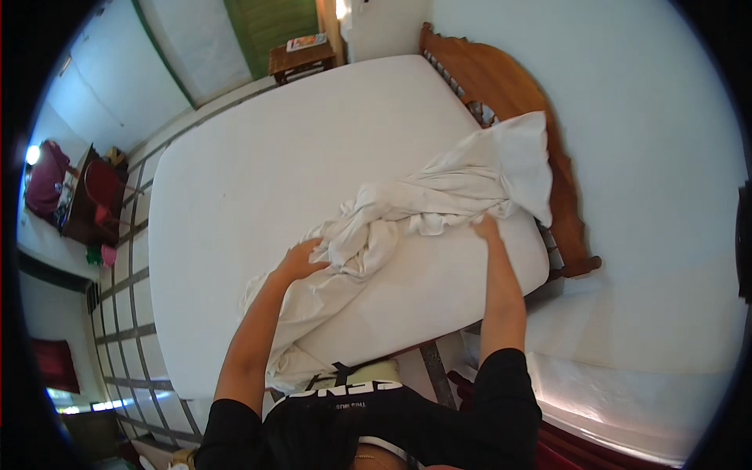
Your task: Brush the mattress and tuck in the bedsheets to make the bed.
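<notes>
A bunched white sheet (376,220) lies twisted across the mattress (235,194), which has a smooth white cover. One end of the sheet spreads up against the carved wooden headboard (499,64); the other trails down the near edge beside my body. My left hand (302,258) rests at the left part of the bundle, thumb and fingers apart, its fingertips touching the folds. At the sheet's near edge, toward the headboard, is my right hand (487,228), its fingers closed on the cloth, partly hidden by the folds.
A small wooden side table (302,59) with a book or magazine on it stands beyond the bed. Left are a red chair (103,191), a dark desk (79,214) and a maroon garment (47,182). The tiled floor (126,305) runs along the foot of the bed; a wall rises right.
</notes>
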`<state>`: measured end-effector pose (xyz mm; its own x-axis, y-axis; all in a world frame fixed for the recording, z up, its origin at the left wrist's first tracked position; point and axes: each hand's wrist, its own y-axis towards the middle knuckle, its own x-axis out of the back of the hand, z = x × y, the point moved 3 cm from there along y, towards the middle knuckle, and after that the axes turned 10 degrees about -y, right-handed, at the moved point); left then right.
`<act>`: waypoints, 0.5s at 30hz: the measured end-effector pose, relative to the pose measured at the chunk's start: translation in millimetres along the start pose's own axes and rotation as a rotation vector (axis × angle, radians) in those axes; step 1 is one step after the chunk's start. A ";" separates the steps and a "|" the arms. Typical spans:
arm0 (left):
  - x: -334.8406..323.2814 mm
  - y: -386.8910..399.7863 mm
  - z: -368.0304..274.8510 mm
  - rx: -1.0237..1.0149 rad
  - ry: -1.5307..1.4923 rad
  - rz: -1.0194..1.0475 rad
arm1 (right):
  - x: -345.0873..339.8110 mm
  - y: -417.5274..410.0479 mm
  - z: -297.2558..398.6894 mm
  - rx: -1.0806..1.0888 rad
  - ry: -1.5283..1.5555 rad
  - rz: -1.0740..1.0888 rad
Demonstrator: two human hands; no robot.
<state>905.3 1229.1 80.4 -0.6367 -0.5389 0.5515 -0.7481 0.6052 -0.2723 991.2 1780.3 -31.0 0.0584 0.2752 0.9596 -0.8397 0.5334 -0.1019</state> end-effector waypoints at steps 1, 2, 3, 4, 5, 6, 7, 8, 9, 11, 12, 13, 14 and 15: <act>-4.1 -19.9 26.5 0.049 -0.094 0.002 | -38.4 -20.6 6.4 0.028 -0.012 0.130; -8.1 -40.5 53.8 0.106 -0.074 -0.013 | -75.3 -39.7 18.2 0.054 -0.008 0.262; -9.1 -61.1 77.4 0.130 -0.072 -0.061 | -105.4 -61.7 33.8 0.185 -0.046 0.353; -11.5 -82.3 100.8 0.170 -0.067 -0.056 | -136.6 -83.7 51.5 0.157 -0.004 0.481; -14.5 -104.7 124.9 0.269 -0.052 -0.071 | -165.1 -111.1 64.0 -0.067 0.288 0.682; -18.6 -126.9 147.5 0.383 -0.042 -0.095 | -189.0 -135.9 85.3 -0.111 0.371 0.793; -25.0 -148.6 165.7 0.393 -0.048 -0.103 | -208.8 -160.1 105.4 -0.193 0.463 0.875; -29.9 -172.0 184.4 0.443 -0.102 -0.148 | -224.9 -183.6 127.8 -0.218 0.528 0.957; -34.9 -194.1 203.7 0.484 -0.161 -0.215 | -239.2 -203.2 151.1 -0.247 0.571 0.998; -52.2 -236.3 237.8 0.552 -0.205 -0.293 | -259.7 -242.8 199.3 -0.314 0.572 1.108; -61.9 -255.9 255.4 0.583 -0.245 -0.381 | -267.2 -256.3 225.3 -0.282 0.571 1.169; -75.1 -274.4 272.1 0.621 -0.263 -0.394 | -273.3 -274.1 247.9 -0.242 0.508 1.273; -86.2 -293.1 287.3 0.643 -0.297 -0.491 | -277.8 -291.4 269.1 -0.205 0.435 1.356; -97.6 -314.4 300.3 0.684 -0.342 -0.593 | -281.3 -307.0 289.5 -0.185 0.396 1.406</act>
<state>1146.5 915.5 -124.6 -0.0600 -0.8536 0.5174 -0.8436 -0.2337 -0.4835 1076.3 1307.6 -193.8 -0.5631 0.8221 -0.0842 -0.2524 -0.2681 -0.9298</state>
